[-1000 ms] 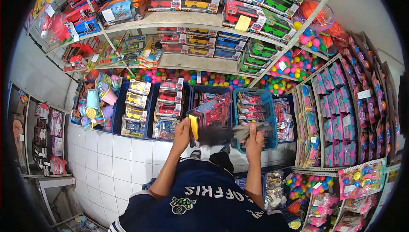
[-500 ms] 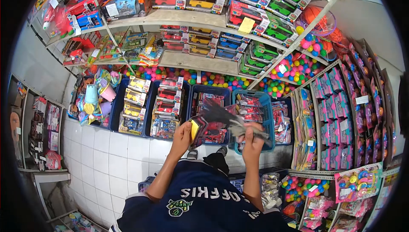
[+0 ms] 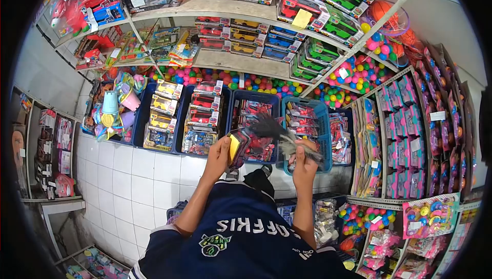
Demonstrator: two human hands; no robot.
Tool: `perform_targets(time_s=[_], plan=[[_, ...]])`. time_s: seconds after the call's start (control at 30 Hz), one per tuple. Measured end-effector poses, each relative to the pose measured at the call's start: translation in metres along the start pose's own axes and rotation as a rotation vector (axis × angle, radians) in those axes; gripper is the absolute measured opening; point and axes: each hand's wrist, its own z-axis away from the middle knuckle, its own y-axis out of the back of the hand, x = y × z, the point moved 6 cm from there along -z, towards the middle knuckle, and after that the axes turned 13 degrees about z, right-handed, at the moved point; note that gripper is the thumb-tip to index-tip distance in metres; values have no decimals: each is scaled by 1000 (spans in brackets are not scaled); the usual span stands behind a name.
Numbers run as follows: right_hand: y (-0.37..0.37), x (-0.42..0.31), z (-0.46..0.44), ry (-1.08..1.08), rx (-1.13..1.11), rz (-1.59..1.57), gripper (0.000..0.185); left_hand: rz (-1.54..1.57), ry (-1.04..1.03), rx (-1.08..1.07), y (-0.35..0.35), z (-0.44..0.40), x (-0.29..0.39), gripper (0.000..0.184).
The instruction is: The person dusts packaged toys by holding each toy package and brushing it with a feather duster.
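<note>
My left hand (image 3: 219, 155) is closed around the side of a small package (image 3: 239, 148) with a yellow face and a dark, see-through part. My right hand (image 3: 305, 162) grips a feather duster by its pale grey end (image 3: 294, 148). The duster's black tuft (image 3: 266, 126) points up and left, close to the package, and is blurred. Whether tuft and package touch is hard to tell. Below them are a blue basket (image 3: 233, 96) of red packaged toys and a teal basket (image 3: 324, 120) with more packages.
Other blue baskets (image 3: 180, 120) hold boxed yellow and red toy cars. Shelves (image 3: 230, 10) of boxed cars cross the top, above many coloured balls (image 3: 266, 85). Hanging toy packs (image 3: 405, 140) line the right. White floor tiles (image 3: 123, 176) show at the lower left.
The duster has swung from pointing level left to pointing up and left. The package in my left hand has tilted, its clear side turning more into view. The camera view has shifted slightly.
</note>
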Motion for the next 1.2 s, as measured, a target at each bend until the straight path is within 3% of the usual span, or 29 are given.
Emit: perform_targets(time_s=[0.2,0.27,0.47,0.6,0.7,0.87,0.93,1.0,1.13,1.2], plan=[[-11,-6,-2,-27,-40,-118,27,-31,-78,57,5,7,6,44],[-6,4,-7,23,13,153,27,14,-49,75,9,12,6,43],[-29,-17,5,13,-155,-120,26,-27,-107,158,27,29,-5,42],[-22,8,-5,-47,-68,187,31,-29,-164,196,33,35,-4,41],[-34,-3,3,-17,-205,-84,30,-33,-97,215,40,42,-8,41],[-29,7,-5,-16,-131,56,28,49,-42,235,40,46,-12,42],[-28,5,-5,-13,-106,55,27,40,-140,266,39,47,-12,42],[-33,0,3,-58,-218,-122,27,43,-88,248,41,51,-17,42],[-20,14,-5,-40,-146,167,28,31,-82,257,39,50,-24,42],[-18,9,-1,-31,-141,91,28,34,-80,227,37,51,-26,42]])
